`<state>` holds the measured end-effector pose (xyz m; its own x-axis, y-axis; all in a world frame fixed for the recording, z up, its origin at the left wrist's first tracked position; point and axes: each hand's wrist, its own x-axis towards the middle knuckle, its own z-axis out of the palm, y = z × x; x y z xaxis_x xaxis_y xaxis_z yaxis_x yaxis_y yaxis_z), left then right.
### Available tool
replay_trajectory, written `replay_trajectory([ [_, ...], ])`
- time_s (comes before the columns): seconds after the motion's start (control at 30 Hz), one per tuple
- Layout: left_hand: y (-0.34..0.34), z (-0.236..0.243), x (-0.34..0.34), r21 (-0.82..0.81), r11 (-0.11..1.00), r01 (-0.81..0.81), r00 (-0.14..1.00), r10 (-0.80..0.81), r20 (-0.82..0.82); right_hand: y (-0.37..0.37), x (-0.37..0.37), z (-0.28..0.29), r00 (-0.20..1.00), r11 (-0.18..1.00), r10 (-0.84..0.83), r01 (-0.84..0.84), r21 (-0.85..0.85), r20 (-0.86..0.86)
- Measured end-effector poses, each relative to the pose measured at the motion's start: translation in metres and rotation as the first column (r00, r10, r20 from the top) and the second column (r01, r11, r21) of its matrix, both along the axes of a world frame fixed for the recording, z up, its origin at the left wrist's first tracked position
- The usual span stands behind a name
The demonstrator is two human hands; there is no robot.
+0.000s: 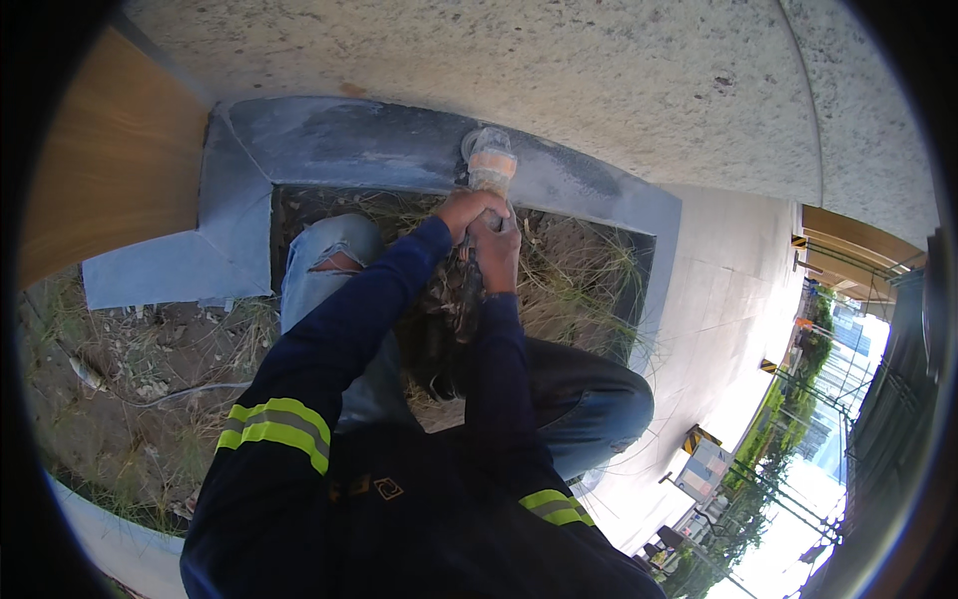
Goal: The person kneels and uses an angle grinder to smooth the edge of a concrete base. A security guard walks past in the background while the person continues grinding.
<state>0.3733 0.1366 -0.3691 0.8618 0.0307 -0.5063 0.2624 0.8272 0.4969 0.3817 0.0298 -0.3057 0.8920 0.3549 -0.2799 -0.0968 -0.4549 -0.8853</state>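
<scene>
That clear plastic bottle (489, 160) with the orange band is lying on its side on the grey concrete ledge (329, 140), neck pointing back toward you. Your left hand (465, 211) is wrapped around its lower end, and your right hand (496, 250) is curled shut just below it, touching the left; can't tell what it grips. Right under your hands there's a planter bed of dry grass (574, 280), boxed in by the ledge. Past the rim, pale paving (718, 299) runs open to your right.
</scene>
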Motion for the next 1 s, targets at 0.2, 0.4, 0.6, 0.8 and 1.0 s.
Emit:
replay_trajectory([
  [0.2,0.006,0.011,0.003,0.059,0.998,-0.034,0.995,0.040,-0.093,0.007,0.005,0.006,0.996,0.999,-0.010,0.007,-0.042,-0.088],
  [0.4,0.003,0.016,0.002,0.010,0.999,0.036,0.996,-0.035,-0.078,-0.002,0.003,-0.001,1.000,1.000,-0.007,0.007,0.001,-0.011],
  [0.6,0.008,0.003,0.003,-0.006,1.000,-0.005,0.999,0.005,-0.048,0.006,0.007,0.003,0.997,1.000,-0.002,0.000,-0.027,-0.084],
  [0.8,0.009,0.013,0.008,0.004,0.999,0.046,0.998,-0.046,-0.054,0.005,0.005,0.007,0.997,0.998,-0.041,0.038,-0.057,-0.062],
  [1.0,-0.012,0.011,0.001,0.058,0.995,0.080,0.996,-0.078,-0.039,-0.019,-0.004,-0.005,0.997,0.997,-0.070,0.068,-0.048,-0.042],
])
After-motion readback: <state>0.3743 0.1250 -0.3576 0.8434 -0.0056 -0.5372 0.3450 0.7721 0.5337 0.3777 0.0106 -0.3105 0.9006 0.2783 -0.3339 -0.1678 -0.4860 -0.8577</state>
